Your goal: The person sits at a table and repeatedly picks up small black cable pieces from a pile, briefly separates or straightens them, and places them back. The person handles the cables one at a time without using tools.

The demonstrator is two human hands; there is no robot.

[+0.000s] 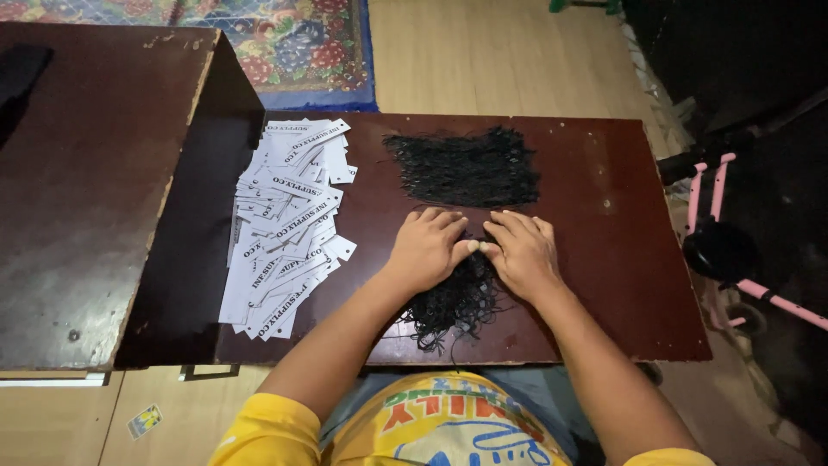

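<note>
The near pile of black cords (453, 302) lies under both hands; the left hand (427, 248) and right hand (520, 252) meet thumb to thumb, pinching a cord between them.

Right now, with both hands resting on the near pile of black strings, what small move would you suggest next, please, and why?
Probably pinch one string free. The left hand and right hand lie thumbs together on the tangled near pile of black strings, holding nothing separate, as far as shows. The paper tags lie to the left and the tidier far bundle of strings just beyond the fingers.
</note>
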